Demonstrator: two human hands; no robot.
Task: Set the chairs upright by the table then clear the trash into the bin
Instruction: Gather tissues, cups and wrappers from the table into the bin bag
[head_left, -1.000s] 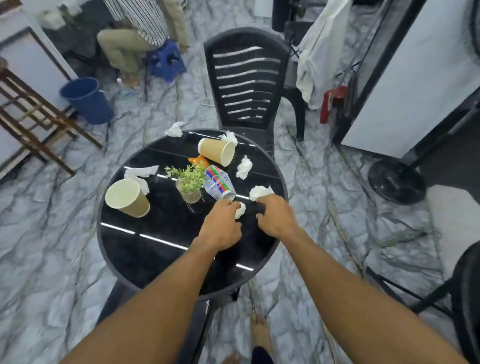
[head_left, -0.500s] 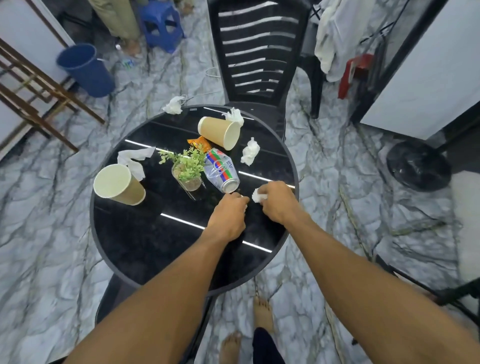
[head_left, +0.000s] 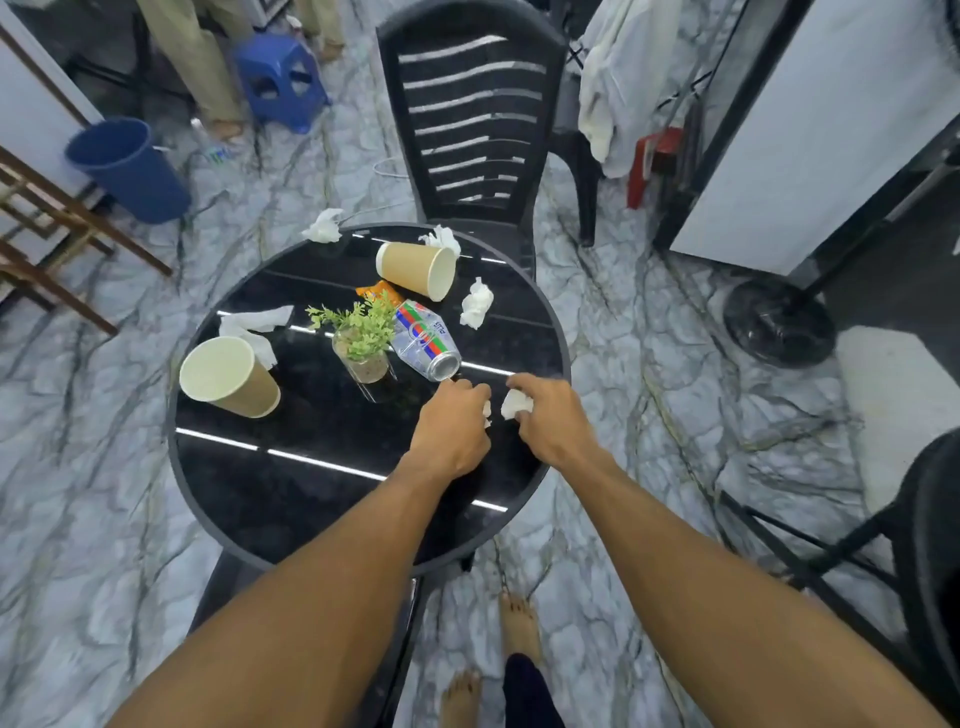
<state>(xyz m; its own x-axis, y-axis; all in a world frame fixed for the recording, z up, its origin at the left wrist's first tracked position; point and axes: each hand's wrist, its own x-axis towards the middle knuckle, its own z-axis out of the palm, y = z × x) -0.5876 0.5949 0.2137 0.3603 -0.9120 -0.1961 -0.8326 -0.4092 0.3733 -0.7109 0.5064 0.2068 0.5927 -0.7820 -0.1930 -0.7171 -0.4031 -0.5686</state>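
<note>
A round black table (head_left: 270, 488) carries trash. My left hand (head_left: 453, 429) curls round a small white tissue wad, only a sliver of it showing at its right side. My right hand (head_left: 551, 420) pinches another crumpled tissue (head_left: 514, 404). Just beyond my hands lies a crushed can (head_left: 427, 347). Two paper cups lie on the table, one at the left (head_left: 227, 376), one at the back (head_left: 416, 269). More tissues (head_left: 477, 310) and an orange wrapper (head_left: 378, 291) lie around a small potted plant (head_left: 361, 344). A black chair (head_left: 467, 124) stands upright behind the table. The blue bin (head_left: 127, 169) is far left.
A blue stool (head_left: 278, 80) and a person's legs (head_left: 192, 57) are at the back left. A wooden frame (head_left: 47, 234) leans at the left. A fan base (head_left: 779, 325) and white panel (head_left: 810, 130) stand right. Another dark chair (head_left: 930, 545) is at the right edge.
Both hands closed on tissue wads on the table's right side and drew slightly back toward me. The camera tipped further down over the table.
</note>
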